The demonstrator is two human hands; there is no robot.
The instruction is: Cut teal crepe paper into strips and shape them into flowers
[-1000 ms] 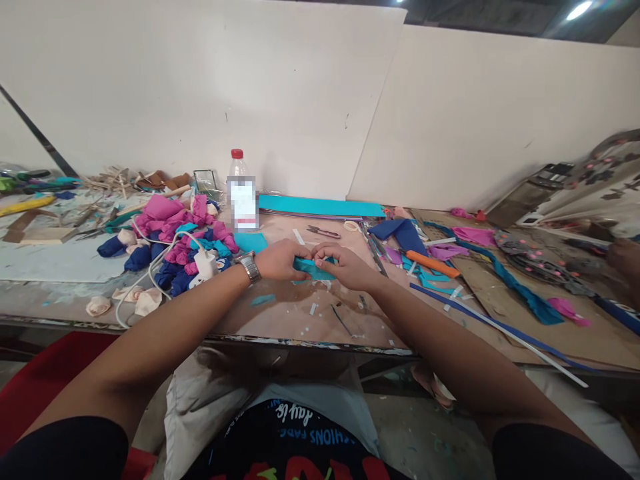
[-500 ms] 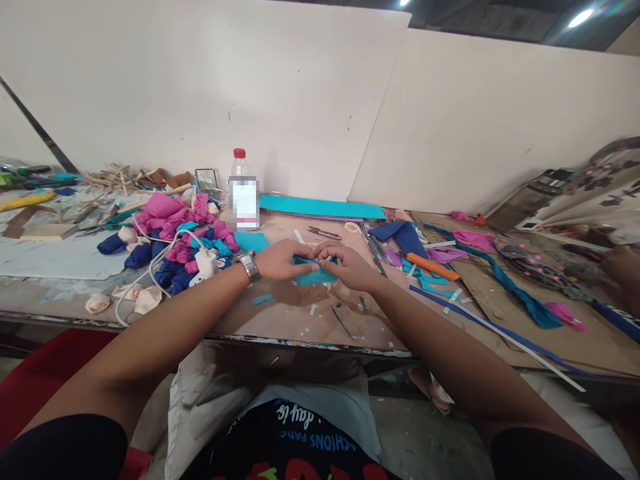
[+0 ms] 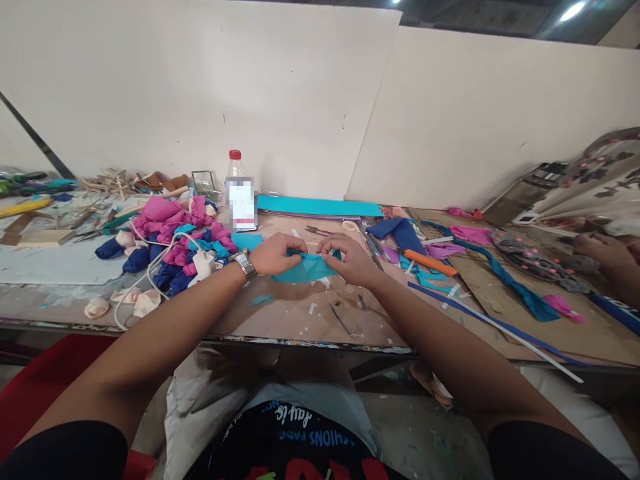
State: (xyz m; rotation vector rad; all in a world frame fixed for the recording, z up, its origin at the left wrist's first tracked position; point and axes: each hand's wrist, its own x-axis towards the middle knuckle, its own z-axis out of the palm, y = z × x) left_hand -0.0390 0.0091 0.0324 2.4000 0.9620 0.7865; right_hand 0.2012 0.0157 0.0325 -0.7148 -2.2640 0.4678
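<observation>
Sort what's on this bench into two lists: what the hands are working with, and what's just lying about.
In hand:
- teal strip, held by both the left hand and the right hand

Lying about:
- bottle
- pile of pink and blue rolled pieces
- white charger
- teal sheets
- snips
- orange tool
- another person's hand

Teal strip point(image 3: 306, 268) between both hands' grips.

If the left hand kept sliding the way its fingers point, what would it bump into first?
The left hand points right, across the teal cloth that both hands pinch. It would probably meet the right hand first, since their fingertips are nearly touching, though depth is hard to judge.
</observation>
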